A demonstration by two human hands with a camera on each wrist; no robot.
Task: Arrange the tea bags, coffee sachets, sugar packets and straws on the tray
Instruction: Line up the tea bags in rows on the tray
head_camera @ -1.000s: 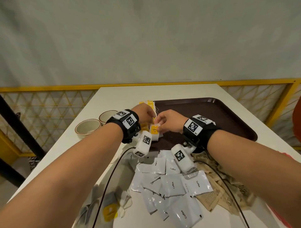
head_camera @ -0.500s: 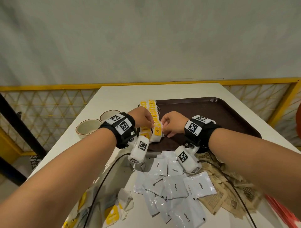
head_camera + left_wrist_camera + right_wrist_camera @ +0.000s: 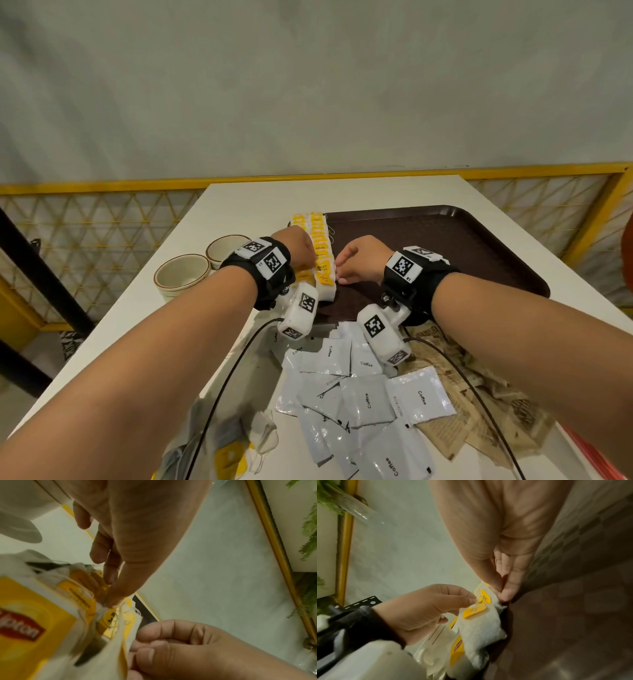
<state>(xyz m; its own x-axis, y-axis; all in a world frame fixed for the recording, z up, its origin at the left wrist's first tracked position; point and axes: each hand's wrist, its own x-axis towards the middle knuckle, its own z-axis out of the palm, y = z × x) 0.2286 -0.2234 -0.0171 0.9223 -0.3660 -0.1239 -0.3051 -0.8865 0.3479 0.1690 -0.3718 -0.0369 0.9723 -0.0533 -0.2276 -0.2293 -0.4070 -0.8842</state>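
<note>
At the near end of the tea-bag row your fingers are working one bag: your right hand (image 3: pixel 359 262) pinches its corner between thumb and forefinger (image 3: pixel 508 593), and your left hand (image 3: pixel 296 245) nips the other side with its thumb tip (image 3: pixel 115 600). A second ago you held that tea bag (image 3: pixel 324 275) a little above the row; now it is down against the others on the left edge of the tray (image 3: pixel 479 246), so the row has grown by one. Coffee sachets (image 3: pixel 370 397) and brown sugar packets (image 3: pixel 479 411) lie heaped on the worktop (image 3: pixel 253 202), off the tray; more tea bags (image 3: pixel 233 455) wait nearer you. No straws are clearly visible.
</note>
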